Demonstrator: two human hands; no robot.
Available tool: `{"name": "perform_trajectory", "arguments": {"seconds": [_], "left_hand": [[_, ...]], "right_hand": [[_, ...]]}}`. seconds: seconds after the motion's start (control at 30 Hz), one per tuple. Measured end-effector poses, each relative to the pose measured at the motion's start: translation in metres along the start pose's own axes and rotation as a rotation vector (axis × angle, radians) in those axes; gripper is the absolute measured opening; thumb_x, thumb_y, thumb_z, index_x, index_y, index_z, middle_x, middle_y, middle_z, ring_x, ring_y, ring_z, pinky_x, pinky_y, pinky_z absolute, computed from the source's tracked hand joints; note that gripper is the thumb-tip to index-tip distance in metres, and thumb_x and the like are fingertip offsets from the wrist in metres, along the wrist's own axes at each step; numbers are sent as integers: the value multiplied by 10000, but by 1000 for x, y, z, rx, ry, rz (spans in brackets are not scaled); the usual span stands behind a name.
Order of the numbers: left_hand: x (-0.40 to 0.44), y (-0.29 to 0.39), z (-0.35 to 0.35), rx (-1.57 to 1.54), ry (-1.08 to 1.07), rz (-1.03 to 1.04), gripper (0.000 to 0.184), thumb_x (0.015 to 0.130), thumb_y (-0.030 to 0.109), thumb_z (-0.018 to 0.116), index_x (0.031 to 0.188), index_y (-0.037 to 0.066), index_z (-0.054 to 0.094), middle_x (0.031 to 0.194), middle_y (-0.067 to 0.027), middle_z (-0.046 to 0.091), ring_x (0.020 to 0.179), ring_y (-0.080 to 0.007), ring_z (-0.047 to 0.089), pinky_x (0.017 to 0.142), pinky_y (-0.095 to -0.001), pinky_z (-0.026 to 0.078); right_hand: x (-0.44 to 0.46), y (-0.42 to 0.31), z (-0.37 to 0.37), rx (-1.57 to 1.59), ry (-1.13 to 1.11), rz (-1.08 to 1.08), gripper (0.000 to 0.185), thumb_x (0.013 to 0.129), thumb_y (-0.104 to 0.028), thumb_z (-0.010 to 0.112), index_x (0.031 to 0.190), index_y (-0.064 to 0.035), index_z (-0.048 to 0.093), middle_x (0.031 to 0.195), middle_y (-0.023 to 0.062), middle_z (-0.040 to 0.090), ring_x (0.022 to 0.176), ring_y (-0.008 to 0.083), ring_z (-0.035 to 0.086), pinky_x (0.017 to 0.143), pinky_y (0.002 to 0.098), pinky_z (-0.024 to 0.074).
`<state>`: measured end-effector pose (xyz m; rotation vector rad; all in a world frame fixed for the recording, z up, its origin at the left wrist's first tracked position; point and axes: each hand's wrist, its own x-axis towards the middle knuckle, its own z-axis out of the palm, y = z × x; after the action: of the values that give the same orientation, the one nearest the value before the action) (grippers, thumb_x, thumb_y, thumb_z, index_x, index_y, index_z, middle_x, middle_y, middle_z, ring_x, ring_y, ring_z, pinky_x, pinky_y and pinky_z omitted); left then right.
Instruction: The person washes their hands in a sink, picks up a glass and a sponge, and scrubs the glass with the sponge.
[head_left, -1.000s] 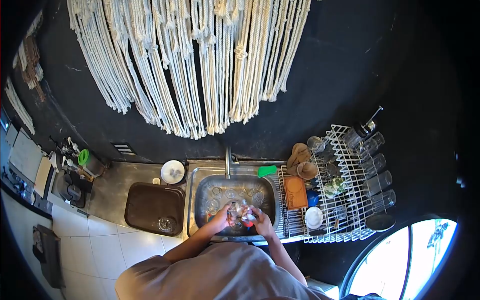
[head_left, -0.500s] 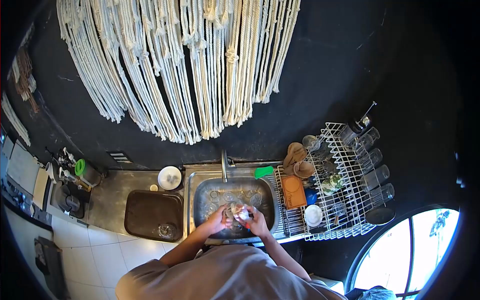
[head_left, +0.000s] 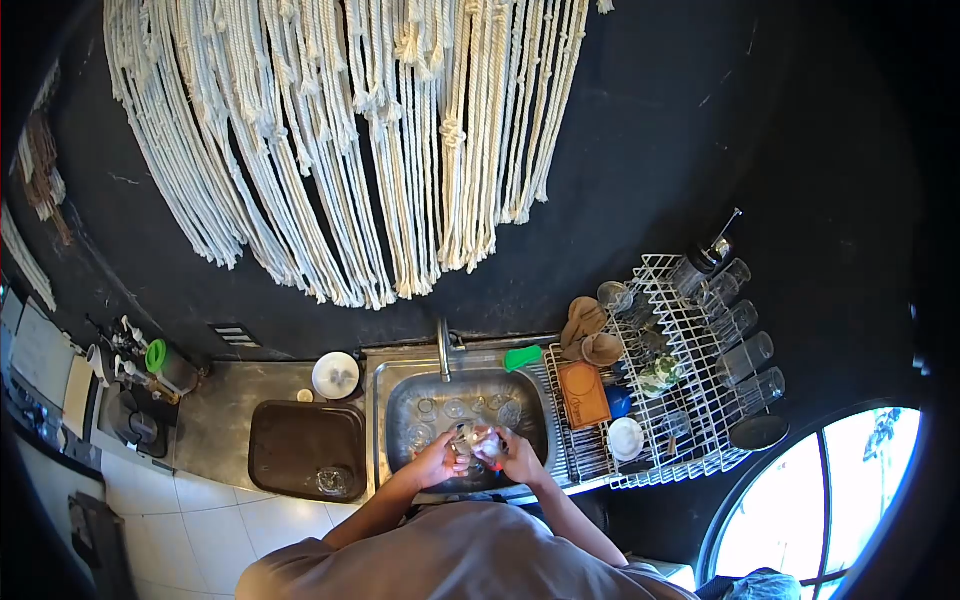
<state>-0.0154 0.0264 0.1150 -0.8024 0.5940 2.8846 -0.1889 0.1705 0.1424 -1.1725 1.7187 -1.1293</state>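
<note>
Over the steel sink [head_left: 397, 385], both of my hands are closed and close together. My left hand [head_left: 436, 463] grips a clear glass [head_left: 464, 440] from its left side. On the other side, my right hand [head_left: 520, 461] has its fingers round a pale, pinkish-white wad [head_left: 488, 446], pressed against the glass. Whether that wad is a sponge or a cloth I cannot tell. A small red patch shows beneath it. Several clear glass pieces [head_left: 455, 408] lie in the sink basin, below the faucet [head_left: 444, 350].
Right of the sink stands a white wire rack [head_left: 690, 400] with glasses, an orange-brown box [head_left: 584, 393] and a white bowl [head_left: 626, 438]. A green item [head_left: 522, 358] lies on the sink's back rim. Leftward are a brown tray [head_left: 305, 425] and a white bowl [head_left: 336, 375].
My hands have turned the glass and the pale wad slightly against each other, staying over the sink. The head view has shifted a little.
</note>
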Motion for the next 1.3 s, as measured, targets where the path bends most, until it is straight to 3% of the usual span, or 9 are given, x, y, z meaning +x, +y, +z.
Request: {"name": "perform_trajectory", "arguments": {"seconds": [0.2,0.3,0.47,0.6,0.67,0.83,1.1,1.23,1.3], "left_hand": [[22,-23,-35,-128,-164,60,447,992,530,411,1063,116,562,774,-26,545,710,-144,499,747,-347,422],[20,-29,-26,40,145,171,377,997,440,484,1138,94,529,799,-41,555,698,-136,522,707,-329,458],[9,-23,-15,1040,291,725,363,984,335,562,1227,85,461,802,-63,547,674,-128,551,589,-261,444],[19,-17,-26,786,285,662,372,995,357,540,1214,69,452,794,-48,543,656,-120,520,615,-283,455],[9,-6,-26,42,83,89,385,1001,441,487,1161,91,474,722,-38,520,617,-133,504,602,-299,441],[20,-16,-27,83,161,217,414,984,521,472,1031,113,525,659,-28,507,583,-144,507,601,-301,434],[-11,5,7,1308,326,977,393,919,250,684,1205,42,512,803,-60,597,715,-179,600,696,-283,478],[19,1,-26,955,313,766,398,942,306,647,1215,49,515,850,-67,613,731,-193,609,721,-308,491],[29,3,-55,42,-124,109,414,970,328,601,1270,67,484,1019,-82,618,871,-161,621,791,-319,497]], "right_hand": [[6,12,13,-188,137,-37,372,867,-120,648,1202,29,583,989,124,687,906,171,637,829,327,494],[10,44,22,-178,144,-27,343,879,-121,645,1185,24,590,947,103,682,841,170,631,786,327,501],[9,33,20,507,-29,173,265,912,-88,611,1160,2,589,894,65,655,763,137,604,705,290,491],[9,26,23,651,18,94,220,939,-89,598,1144,-14,574,949,26,638,817,91,596,729,258,504],[3,-7,23,309,182,-12,203,912,-62,597,1106,-11,566,905,38,634,833,122,595,761,280,484],[8,73,41,-82,268,-113,201,904,-59,593,1097,-11,573,943,49,633,914,130,595,826,290,471],[10,27,38,465,206,2,198,899,-56,606,1094,-31,576,844,27,631,679,96,587,589,262,468],[12,9,20,414,166,127,271,848,-2,611,1115,-26,577,873,52,628,788,186,614,694,309,495],[13,0,19,130,231,-75,307,821,1,617,1125,-18,577,903,97,631,860,259,605,750,345,488]]}}
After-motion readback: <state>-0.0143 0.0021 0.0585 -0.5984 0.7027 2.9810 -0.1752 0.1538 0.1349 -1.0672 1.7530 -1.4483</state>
